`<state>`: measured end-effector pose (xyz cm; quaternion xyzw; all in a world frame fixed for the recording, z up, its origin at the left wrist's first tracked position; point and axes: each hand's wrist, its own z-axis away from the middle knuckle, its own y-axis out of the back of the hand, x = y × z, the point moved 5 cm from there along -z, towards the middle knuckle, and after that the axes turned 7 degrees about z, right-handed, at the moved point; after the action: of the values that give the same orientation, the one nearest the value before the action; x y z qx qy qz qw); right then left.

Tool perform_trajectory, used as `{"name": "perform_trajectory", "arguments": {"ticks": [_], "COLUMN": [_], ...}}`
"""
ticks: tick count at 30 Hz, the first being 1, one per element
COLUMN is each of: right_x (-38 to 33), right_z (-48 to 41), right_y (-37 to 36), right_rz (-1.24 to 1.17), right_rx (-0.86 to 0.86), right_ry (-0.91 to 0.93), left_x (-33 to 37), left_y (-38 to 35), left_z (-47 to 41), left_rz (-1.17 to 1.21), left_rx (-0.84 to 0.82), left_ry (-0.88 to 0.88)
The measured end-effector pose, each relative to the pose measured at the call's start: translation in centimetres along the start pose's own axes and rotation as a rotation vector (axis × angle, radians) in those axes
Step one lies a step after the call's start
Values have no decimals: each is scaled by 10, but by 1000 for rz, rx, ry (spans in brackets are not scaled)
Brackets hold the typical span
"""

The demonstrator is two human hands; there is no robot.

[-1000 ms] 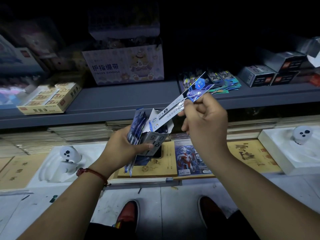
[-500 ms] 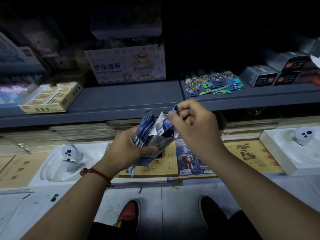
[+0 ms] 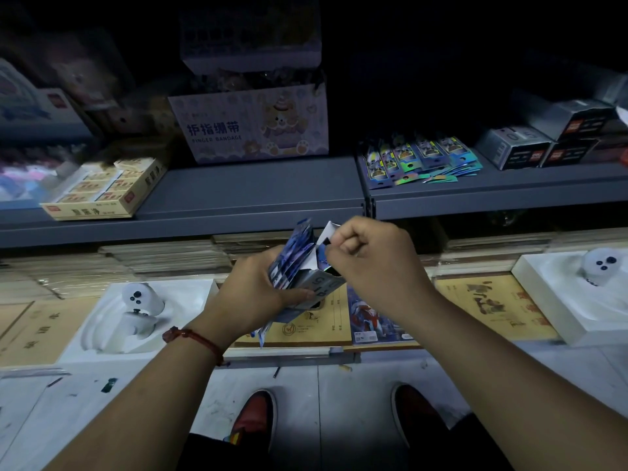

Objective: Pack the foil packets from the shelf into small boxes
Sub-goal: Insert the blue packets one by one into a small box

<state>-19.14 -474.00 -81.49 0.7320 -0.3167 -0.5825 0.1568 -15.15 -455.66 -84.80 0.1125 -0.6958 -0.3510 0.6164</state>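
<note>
My left hand (image 3: 251,294) holds a small box (image 3: 317,285) with grey sides and printed digits, and the thumb lies across its front. In the same grip, behind the box, it holds a bunch of blue foil packets (image 3: 292,253). They stand up above my fingers and also stick out below the hand. The white flap (image 3: 328,232) of the box is open and points up.

My right hand (image 3: 370,263) is at the open mouth of the box with the fingers curled tight. The fingertips pinch the blue end of one packet (image 3: 324,257); the rest of it is down inside the box, where I cannot see it.

Both hands are in the air in front of a grey shelf (image 3: 255,188). On it, up and to the right, well apart from my hands, more packets (image 3: 418,159) lie in a fanned row. Just to the right of them stand grey boxes (image 3: 516,147), stacked. To the left is a carton (image 3: 251,127) marked "finger bandage", and further left a flat yellow box (image 3: 102,190).

Below my hands lie brown notebooks (image 3: 306,329). A red cord (image 3: 197,338) is around my left wrist.
</note>
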Motion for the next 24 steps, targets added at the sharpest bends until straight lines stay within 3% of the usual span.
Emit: {"name": "perform_trajectory", "arguments": {"ticks": [18,24], "right_x": [-2,-2], "right_z": [5,5], "right_y": [-9,-12], "right_rz": [183,290], "right_rx": [-26,-137], "right_ry": [17,116], "left_x": [9,5], "left_y": [-3,-5], "left_z": [4,2], "left_rz": [-63,-69], "left_rx": [-5,-20], "left_ry": [-131,-103]}}
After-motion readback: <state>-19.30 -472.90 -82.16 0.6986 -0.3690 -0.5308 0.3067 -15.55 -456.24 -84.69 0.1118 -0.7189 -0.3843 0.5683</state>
